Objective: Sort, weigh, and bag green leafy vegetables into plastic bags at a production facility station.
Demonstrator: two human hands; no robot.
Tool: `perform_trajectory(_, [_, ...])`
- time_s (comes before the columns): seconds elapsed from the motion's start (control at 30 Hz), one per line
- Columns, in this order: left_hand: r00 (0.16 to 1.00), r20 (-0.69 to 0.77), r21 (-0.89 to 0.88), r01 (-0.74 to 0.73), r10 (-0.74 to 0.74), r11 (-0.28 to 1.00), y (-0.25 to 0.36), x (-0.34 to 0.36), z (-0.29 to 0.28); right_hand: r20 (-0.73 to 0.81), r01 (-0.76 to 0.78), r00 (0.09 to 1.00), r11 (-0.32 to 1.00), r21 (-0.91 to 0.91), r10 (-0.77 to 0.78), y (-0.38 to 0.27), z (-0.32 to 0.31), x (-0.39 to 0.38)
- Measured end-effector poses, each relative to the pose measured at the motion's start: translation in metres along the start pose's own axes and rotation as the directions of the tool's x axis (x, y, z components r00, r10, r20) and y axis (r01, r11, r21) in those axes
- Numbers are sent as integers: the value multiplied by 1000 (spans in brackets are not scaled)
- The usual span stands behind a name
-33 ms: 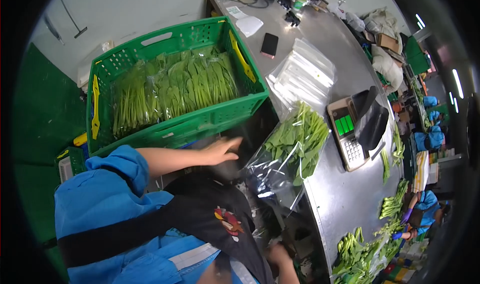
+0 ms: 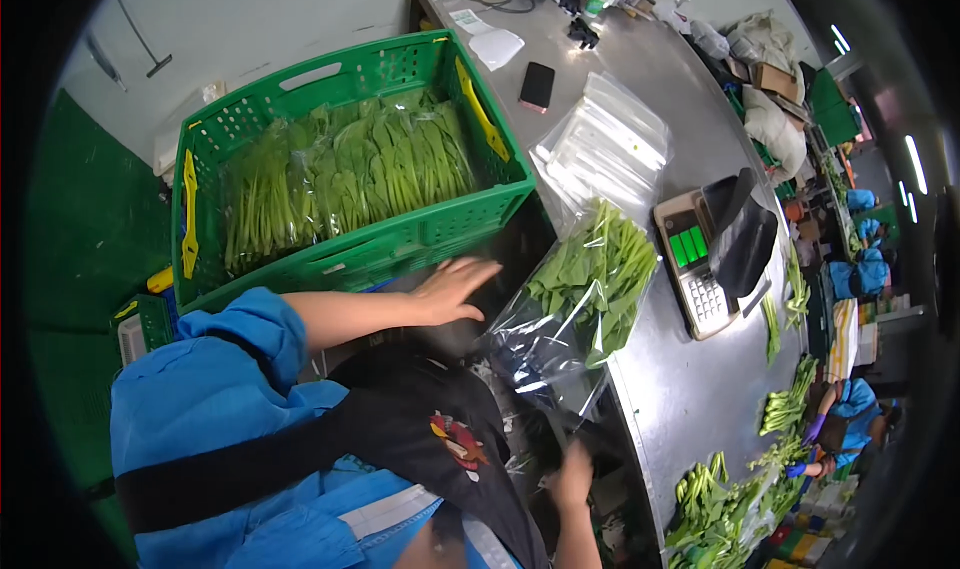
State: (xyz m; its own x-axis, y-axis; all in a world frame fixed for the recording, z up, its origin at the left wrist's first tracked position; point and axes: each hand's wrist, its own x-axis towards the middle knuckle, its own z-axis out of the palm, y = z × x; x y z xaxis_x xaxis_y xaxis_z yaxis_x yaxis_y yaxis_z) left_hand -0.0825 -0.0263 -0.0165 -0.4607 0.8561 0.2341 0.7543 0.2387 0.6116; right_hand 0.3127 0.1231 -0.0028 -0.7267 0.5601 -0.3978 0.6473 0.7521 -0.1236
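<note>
My left hand (image 2: 455, 291) is open, fingers stretched toward a clear plastic bag of leafy greens (image 2: 600, 274). It touches nothing that I can see. The bag lies at the table's near edge, its loose clear end hanging over the side. Below that end is my right hand (image 2: 572, 481), smeared by motion, so its fingers and anything in them cannot be made out. Left of the bag stands a green crate (image 2: 430, 219) with yellow handles, holding several bagged bunches of greens (image 2: 390, 164).
On the metal table (image 2: 655, 389) are a stack of clear bags (image 2: 610, 139), a phone (image 2: 537, 87) and a scale (image 2: 695, 269) partly covered in black plastic. Loose greens (image 2: 715, 514) lie at the near right. Across the table, a person in blue with purple gloves (image 2: 815, 429) handles greens.
My left hand has shifted slightly right, its fingers more spread. My right hand has risen toward the hanging end of the bag. The bagged greens stay in place.
</note>
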Motion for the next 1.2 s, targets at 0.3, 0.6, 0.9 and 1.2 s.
perform_trajectory(0.3, [970, 229, -173, -43, 83, 984, 27, 89, 23, -132, -61, 922, 473, 879, 365, -10, -70, 156])
perform_trajectory(0.6, [846, 114, 323, -528, 521, 786, 83, 138, 34, 142, -177, 944, 97, 979, 296, 5, -62, 186])
perform_trajectory(0.9, [989, 143, 236, -14, -21, 972, 69, 186, 106, -551, 108, 832, 952, 288, 72, -5, -63, 239])
perform_trajectory(1.2, [830, 494, -798, 551, -259, 244, 58, 250, 93, -12, 11, 998, -19, 1000, -65, 34, -146, 266])
